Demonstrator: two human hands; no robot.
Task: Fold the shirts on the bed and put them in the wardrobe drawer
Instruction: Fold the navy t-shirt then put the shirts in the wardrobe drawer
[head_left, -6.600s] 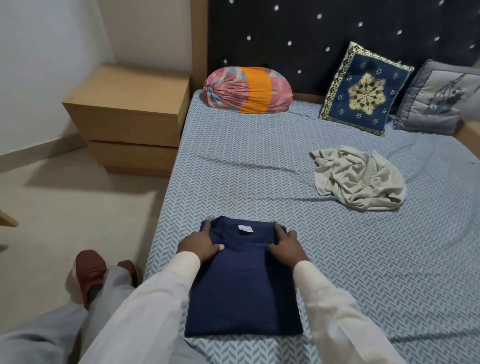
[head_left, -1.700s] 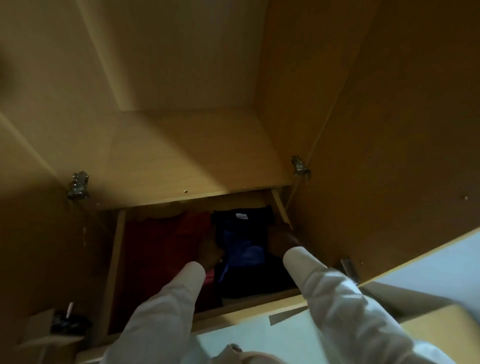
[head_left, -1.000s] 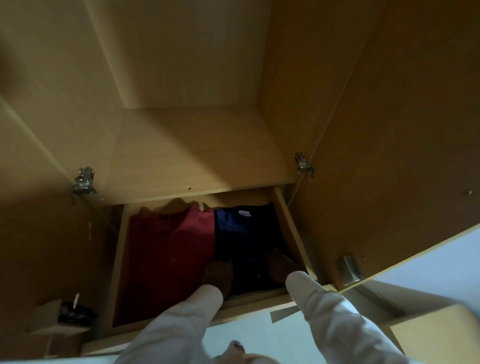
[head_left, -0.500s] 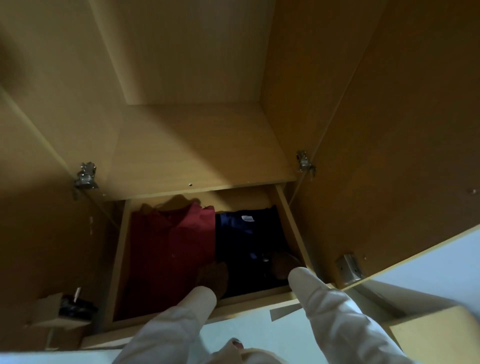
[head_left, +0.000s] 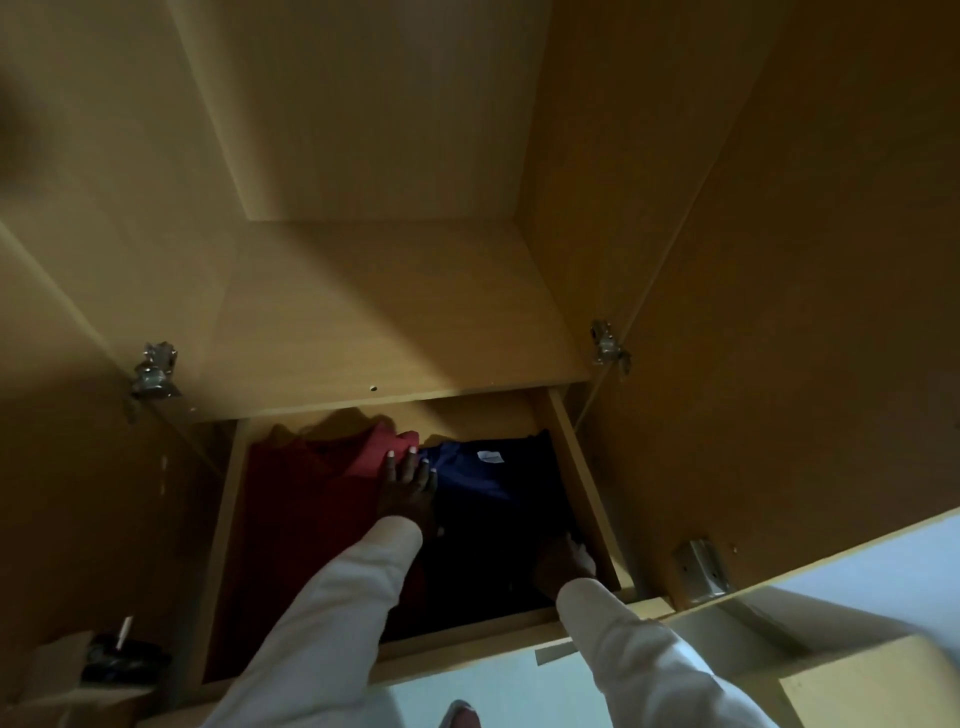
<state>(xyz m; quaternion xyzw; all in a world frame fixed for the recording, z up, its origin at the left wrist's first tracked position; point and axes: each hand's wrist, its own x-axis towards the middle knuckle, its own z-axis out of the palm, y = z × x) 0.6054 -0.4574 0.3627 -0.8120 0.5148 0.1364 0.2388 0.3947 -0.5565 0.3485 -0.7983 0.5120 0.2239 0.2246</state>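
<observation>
Folded navy-blue shirt (head_left: 498, 483) lay lengthwise in the wooden drawer (head_left: 577, 467), left hand (head_left: 408, 491) flat-fingered along its left edge; right hand (head_left: 563, 564) shadowed, grip untellable

Your left hand (head_left: 408, 491) reaches furthest, just left of frame centre, palm down with fingers straight and slightly spread. Your right hand (head_left: 563, 564) sits lower and to the right, deep in shadow, its fingers too dark to read. Both arms, in white sleeves (head_left: 332, 623), rise from the bottom edge.

Matt wooden drawer (head_left: 576, 467), cloth shirts (head_left: 498, 483)
</observation>
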